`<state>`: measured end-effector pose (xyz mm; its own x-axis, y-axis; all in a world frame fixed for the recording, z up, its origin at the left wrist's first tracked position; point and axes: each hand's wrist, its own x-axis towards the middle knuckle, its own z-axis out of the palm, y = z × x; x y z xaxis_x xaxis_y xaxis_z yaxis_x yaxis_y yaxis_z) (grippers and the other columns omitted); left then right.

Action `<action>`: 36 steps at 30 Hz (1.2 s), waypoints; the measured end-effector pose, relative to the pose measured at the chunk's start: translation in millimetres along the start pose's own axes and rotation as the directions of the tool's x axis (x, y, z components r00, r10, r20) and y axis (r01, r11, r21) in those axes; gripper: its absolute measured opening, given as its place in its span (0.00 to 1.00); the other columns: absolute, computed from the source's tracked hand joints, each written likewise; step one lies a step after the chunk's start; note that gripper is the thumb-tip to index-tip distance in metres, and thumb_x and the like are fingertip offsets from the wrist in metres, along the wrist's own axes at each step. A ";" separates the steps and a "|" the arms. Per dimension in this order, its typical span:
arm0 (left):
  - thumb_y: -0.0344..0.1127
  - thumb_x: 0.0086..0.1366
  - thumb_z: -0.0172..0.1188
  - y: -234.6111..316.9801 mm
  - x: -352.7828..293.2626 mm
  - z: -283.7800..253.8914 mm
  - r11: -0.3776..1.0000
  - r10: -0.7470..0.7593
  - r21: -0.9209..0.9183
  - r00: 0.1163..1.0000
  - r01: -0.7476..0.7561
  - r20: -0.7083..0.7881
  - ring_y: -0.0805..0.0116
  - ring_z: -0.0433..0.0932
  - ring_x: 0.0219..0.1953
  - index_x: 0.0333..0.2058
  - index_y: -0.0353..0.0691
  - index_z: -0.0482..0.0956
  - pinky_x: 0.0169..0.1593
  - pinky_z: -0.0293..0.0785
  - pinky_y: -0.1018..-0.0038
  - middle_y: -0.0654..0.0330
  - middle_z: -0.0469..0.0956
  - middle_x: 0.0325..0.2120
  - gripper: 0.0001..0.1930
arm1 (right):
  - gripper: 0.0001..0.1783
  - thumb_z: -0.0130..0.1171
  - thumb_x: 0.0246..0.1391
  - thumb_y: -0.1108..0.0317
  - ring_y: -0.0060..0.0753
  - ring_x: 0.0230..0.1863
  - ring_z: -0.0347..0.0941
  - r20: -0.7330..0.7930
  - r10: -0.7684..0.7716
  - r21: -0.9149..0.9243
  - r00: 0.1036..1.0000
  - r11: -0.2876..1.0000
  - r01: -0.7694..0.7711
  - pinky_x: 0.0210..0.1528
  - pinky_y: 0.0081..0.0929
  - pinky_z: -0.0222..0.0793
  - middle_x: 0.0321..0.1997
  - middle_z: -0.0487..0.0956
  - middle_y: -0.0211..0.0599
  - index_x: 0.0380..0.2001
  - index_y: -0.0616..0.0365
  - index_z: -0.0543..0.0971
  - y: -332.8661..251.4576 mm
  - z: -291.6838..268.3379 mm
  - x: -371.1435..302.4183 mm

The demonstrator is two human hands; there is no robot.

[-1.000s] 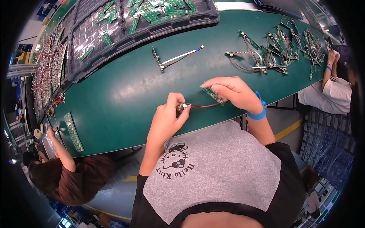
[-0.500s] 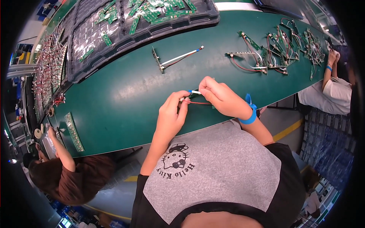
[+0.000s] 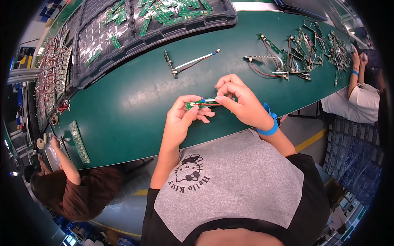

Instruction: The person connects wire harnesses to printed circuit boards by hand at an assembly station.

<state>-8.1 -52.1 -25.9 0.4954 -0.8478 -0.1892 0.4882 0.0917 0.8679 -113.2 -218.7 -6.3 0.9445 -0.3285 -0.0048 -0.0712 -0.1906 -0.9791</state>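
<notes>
In front of my chest, my left hand (image 3: pixel 180 117) grips a narrow green circuit board (image 3: pixel 189 106) between thumb and fingers, at the end with a white connector. Some of its fingers reach out underneath the board. My right hand (image 3: pixel 240 98) pinches a thin cable (image 3: pixel 210 100) at the board's other side. White and blue parts of the cable and a red wire run along the board. My right fingers hide the cable's far end. Beyond my hands, another board with a white and red cable (image 3: pixel 193 63) lies on the green table.
A black plastic tray (image 3: pixel 160 40) holding several green boards stands at the far left. Wired boards (image 3: pixel 301 53) lie heaped at the right, and more with red wires (image 3: pixel 51 78) at the left edge. A board strip (image 3: pixel 79 141) lies near left. People sit at both sides.
My left hand has turned, with its lower fingers now spread, and more of the green board shows. My right hand has shifted slightly and its fingers have lifted, still pinching the cable.
</notes>
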 end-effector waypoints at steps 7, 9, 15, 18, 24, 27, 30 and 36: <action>0.28 0.64 0.41 1.2 0.3 1.7 0.997 -0.038 -0.063 0.999 0.039 0.018 0.57 0.77 0.35 0.45 0.29 0.64 0.36 0.76 0.69 0.45 0.75 0.33 0.12 | 0.04 0.53 0.51 0.74 0.17 0.33 0.66 0.189 0.163 0.255 0.968 0.944 -0.209 0.36 0.15 0.63 0.37 0.71 0.33 0.27 0.64 0.72 6.7 1.1 -1.7; 0.28 0.64 0.41 0.8 0.3 2.5 0.997 -0.043 -0.068 0.999 0.044 0.016 0.56 0.78 0.35 0.44 0.29 0.64 0.37 0.76 0.69 0.45 0.75 0.33 0.12 | 0.04 0.53 0.51 0.75 0.17 0.32 0.67 0.178 0.211 0.286 0.961 0.923 -0.256 0.35 0.15 0.63 0.34 0.71 0.33 0.26 0.65 0.72 6.6 1.5 -1.8; 0.28 0.64 0.41 -0.1 0.4 4.9 0.993 -0.071 -0.092 0.997 0.072 0.009 0.56 0.78 0.35 0.44 0.29 0.64 0.38 0.76 0.68 0.45 0.75 0.33 0.12 | 0.04 0.53 0.51 0.75 0.17 0.32 0.67 0.181 0.254 0.291 0.950 0.909 -0.298 0.35 0.15 0.63 0.33 0.71 0.32 0.26 0.65 0.71 9.5 1.8 -2.2; 0.27 0.63 0.43 -1.1 0.7 5.6 0.995 -0.063 -0.079 0.998 0.063 0.009 0.58 0.78 0.35 0.43 0.29 0.64 0.37 0.76 0.69 0.46 0.75 0.33 0.11 | 0.03 0.52 0.51 0.76 0.18 0.33 0.67 0.187 0.270 0.313 0.945 0.895 -0.317 0.36 0.16 0.64 0.34 0.71 0.32 0.26 0.64 0.71 8.8 1.4 -3.0; 0.25 0.63 0.43 -3.9 0.4 9.2 0.998 -0.059 0.015 0.998 0.059 -0.035 0.61 0.78 0.34 0.40 0.29 0.63 0.37 0.76 0.72 0.48 0.75 0.32 0.08 | 0.02 0.52 0.51 0.77 0.18 0.34 0.67 0.176 0.210 0.310 0.962 0.916 -0.256 0.37 0.16 0.64 0.34 0.71 0.33 0.26 0.64 0.71 11.1 1.9 -5.0; 0.25 0.63 0.43 -4.3 0.0 9.1 0.998 -0.066 0.016 0.997 0.066 -0.033 0.62 0.78 0.33 0.40 0.30 0.63 0.37 0.76 0.72 0.48 0.75 0.32 0.07 | 0.02 0.52 0.50 0.77 0.19 0.34 0.68 0.175 0.224 0.297 0.959 0.917 -0.268 0.37 0.16 0.64 0.34 0.71 0.33 0.25 0.65 0.71 11.0 2.5 -5.1; 0.25 0.63 0.42 -4.5 -0.6 8.2 0.997 -0.068 0.028 0.997 0.069 -0.030 0.61 0.78 0.33 0.40 0.30 0.63 0.38 0.76 0.72 0.48 0.75 0.32 0.08 | 0.02 0.52 0.51 0.77 0.19 0.34 0.68 0.187 0.239 0.286 0.953 0.915 -0.286 0.37 0.16 0.64 0.34 0.71 0.33 0.26 0.65 0.71 10.6 2.3 -5.2; 0.25 0.63 0.42 -4.3 -0.8 6.2 0.998 -0.063 -0.029 0.998 0.063 0.011 0.60 0.78 0.35 0.42 0.29 0.63 0.41 0.75 0.70 0.47 0.74 0.33 0.10 | 0.03 0.52 0.51 0.77 0.18 0.33 0.67 0.179 0.218 0.267 0.959 0.928 -0.261 0.35 0.14 0.64 0.35 0.70 0.33 0.25 0.66 0.72 10.5 1.4 -5.1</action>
<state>-15.0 -55.1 -26.6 0.4558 -0.8576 -0.2382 0.5393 0.0531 0.8405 -118.3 -217.8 -16.9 0.9479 -0.1912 -0.2549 -0.2269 0.1564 -0.9613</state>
